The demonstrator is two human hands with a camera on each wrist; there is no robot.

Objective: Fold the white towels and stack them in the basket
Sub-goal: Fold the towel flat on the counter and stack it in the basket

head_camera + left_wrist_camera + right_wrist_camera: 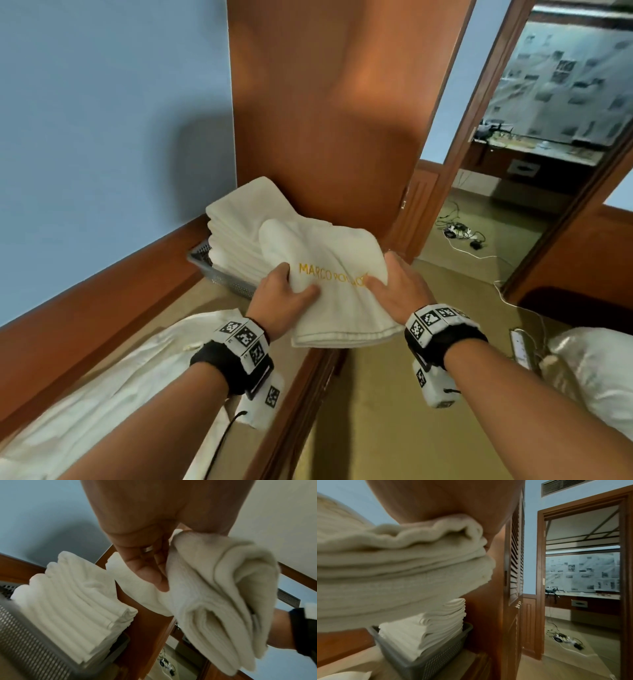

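Blue walls and a brown wooden cabinet point(325, 120) frame the beige counter point(191, 308) in front of you, with a grey mesh basket point(219, 274) at its far corner against the cabinet. A tall stack of folded towels point(239, 233) fills the basket well above its rim. You hold 1 folded white towel point(335, 294) in the air near the stack — your left hand point(284, 291) pinches its left edge, your right hand point(400, 287) clasps the right edge, thumb on top by the gold lettering.
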